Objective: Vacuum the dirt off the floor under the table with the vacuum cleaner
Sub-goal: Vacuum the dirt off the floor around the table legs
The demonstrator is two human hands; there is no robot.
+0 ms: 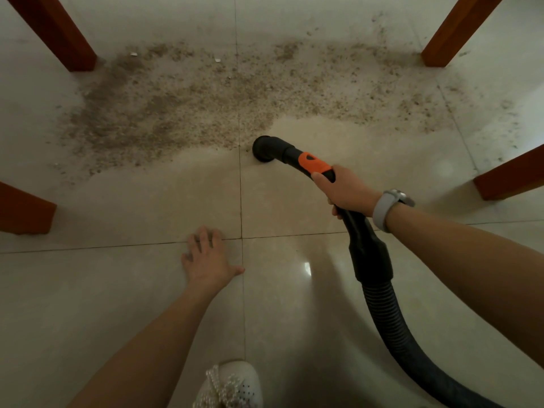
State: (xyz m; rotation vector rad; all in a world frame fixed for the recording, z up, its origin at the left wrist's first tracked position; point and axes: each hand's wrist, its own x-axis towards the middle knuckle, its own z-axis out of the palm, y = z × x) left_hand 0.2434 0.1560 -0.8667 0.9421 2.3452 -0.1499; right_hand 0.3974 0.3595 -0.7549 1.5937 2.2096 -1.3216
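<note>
A wide patch of brown dirt [182, 104] covers the tiled floor [117, 290] between the table legs. The black vacuum nozzle [265, 150] sits on the floor at the near edge of the dirt, by a tile joint. My right hand [344, 191] grips the black handle just behind its orange part [315, 164]; a pale watch is on that wrist. The ribbed black hose [391, 325] runs back to the lower right. My left hand [207, 257] rests flat on the floor with fingers spread, nearer to me than the nozzle.
Several red-brown wooden table legs stand around: far left [59, 33], far right [453, 30], near left [23, 209], near right [512, 175]. The floor near the nozzle looks cleaner than the rest. A white shoe with beads [232, 384] is at the bottom edge.
</note>
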